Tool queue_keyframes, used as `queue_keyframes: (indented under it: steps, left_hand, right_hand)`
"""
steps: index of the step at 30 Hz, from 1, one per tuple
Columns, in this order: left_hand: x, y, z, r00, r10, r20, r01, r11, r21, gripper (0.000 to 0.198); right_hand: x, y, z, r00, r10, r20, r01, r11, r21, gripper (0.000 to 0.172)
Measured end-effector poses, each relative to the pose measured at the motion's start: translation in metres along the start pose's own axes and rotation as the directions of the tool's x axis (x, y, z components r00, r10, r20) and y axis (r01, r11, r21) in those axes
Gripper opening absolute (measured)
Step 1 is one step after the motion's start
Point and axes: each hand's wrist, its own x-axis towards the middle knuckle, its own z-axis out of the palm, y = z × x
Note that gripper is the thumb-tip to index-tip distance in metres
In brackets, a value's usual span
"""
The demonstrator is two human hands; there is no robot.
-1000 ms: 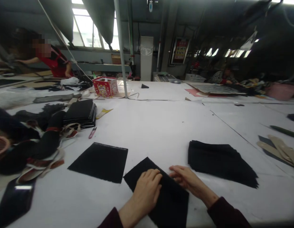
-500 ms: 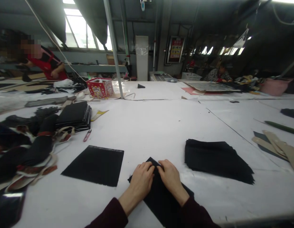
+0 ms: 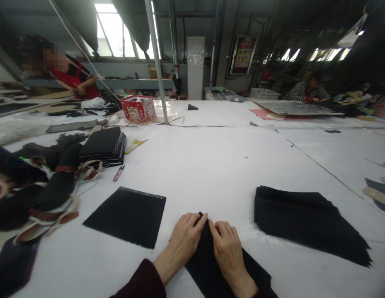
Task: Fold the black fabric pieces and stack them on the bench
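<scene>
A black cloth piece (image 3: 202, 258) lies on the white table under both my hands, its far corner pointing away from me. My left hand (image 3: 186, 234) is closed on its left edge near that corner, with the fingers bent and pressed together. Beside it, my right hand (image 3: 228, 246) has curled fingers on the cloth's upper part, gripping it near the middle. The two index fingertips almost meet at the corner. To the left lies a single flat black cloth piece (image 3: 127, 217) with a greyish strip along its far edge. On the right is a stack of black cloth pieces (image 3: 304, 221).
Pink-handled thread snips (image 3: 118, 173) lie near a folded black stack (image 3: 102, 145). Straps and dark items (image 3: 55, 194) crowd the left side. A red patterned box (image 3: 138, 109) stands by a pole (image 3: 158, 62). One person (image 3: 77, 78) is at far left, another (image 3: 307, 90) at far right.
The view has shifted, so most table items appear farther right. My right hand has slid a little nearer to me along the cloth; my left hand stays near the corner.
</scene>
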Motion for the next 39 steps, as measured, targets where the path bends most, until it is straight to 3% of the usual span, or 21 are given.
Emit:
queue_keyframes:
  steps: [25, 32, 39]
  left_hand:
    - [0.001, -0.006, 0.004, 0.999, -0.043, 0.023, 0.044, 0.998, -0.041, 0.044]
    - [0.002, -0.006, 0.005, 0.998, -0.056, 0.011, 0.056, 0.998, -0.004, 0.042]
    - [0.005, -0.006, -0.005, 0.997, -0.079, 0.0, 0.079, 0.994, 0.076, 0.047]
  right_hand:
    - [0.001, 0.001, 0.002, 1.0, -0.018, 0.017, 0.017, 0.998, 0.059, 0.04]
    - [0.0, 0.001, 0.005, 0.999, -0.03, -0.015, 0.031, 0.999, 0.041, 0.037]
    - [0.001, 0.001, 0.004, 1.0, -0.014, -0.003, 0.015, 0.999, 0.042, 0.036]
